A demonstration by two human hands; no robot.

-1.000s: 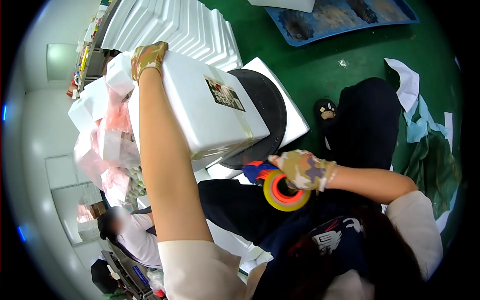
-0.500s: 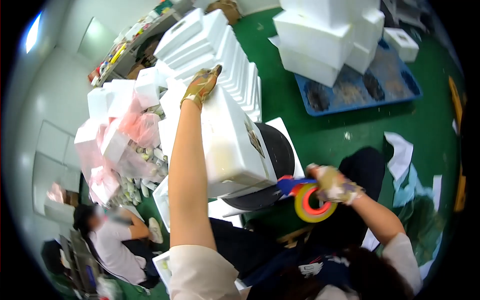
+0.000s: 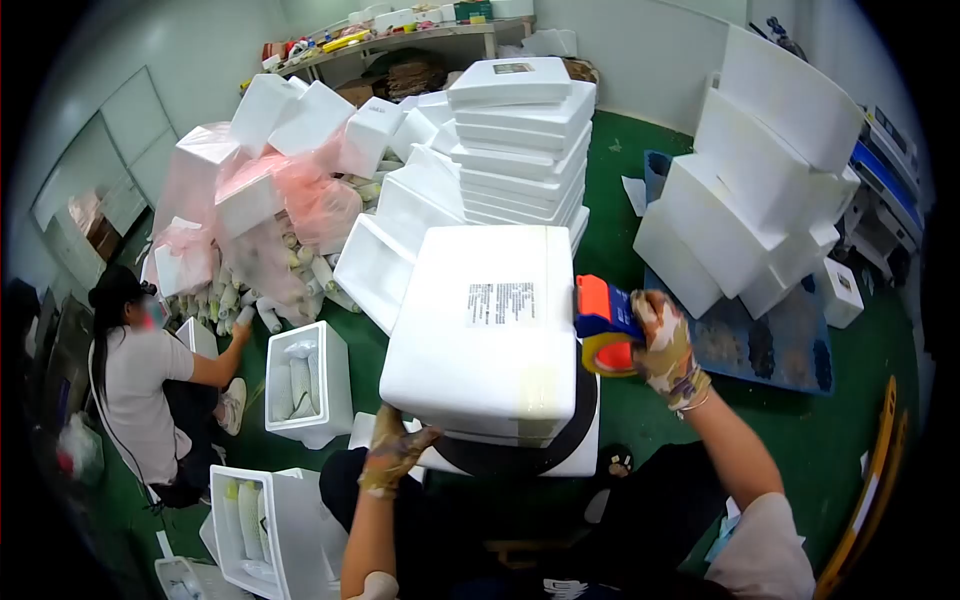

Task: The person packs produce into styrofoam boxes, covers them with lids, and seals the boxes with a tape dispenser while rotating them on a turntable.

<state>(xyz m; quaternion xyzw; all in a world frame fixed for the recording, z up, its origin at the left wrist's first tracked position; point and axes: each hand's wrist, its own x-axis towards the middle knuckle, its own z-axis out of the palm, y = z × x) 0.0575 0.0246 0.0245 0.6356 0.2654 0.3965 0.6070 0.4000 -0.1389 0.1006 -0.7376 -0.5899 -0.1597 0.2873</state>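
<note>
A closed white foam box point(image 3: 480, 350) with a printed label point(image 3: 501, 305) on top rests on a black round turntable point(image 3: 585, 420). Clear tape runs along its right part. My left hand point(image 3: 393, 455), in a patterned glove, grips the box's near left bottom corner, thumb apart from the fingers; some fingertips are hidden. My right hand point(image 3: 668, 350), gloved too, is closed round a blue and orange tape dispenser point(image 3: 607, 308) with a yellow roll. The dispenser's head is against or very near the box's right side; I cannot tell if it touches.
Behind the box stands a stack of foam lids point(image 3: 520, 150). Foam boxes point(image 3: 730, 200) are piled on a blue pallet point(image 3: 740, 345) at right. Open boxes point(image 3: 307, 385) with wrapped produce stand at left, near a seated person point(image 3: 140, 370) and a produce heap point(image 3: 290, 270).
The view has swung round and the box has turned. My left hand has gone from the box's far top edge to its near left corner. My right hand has brought the dispenser to the right side.
</note>
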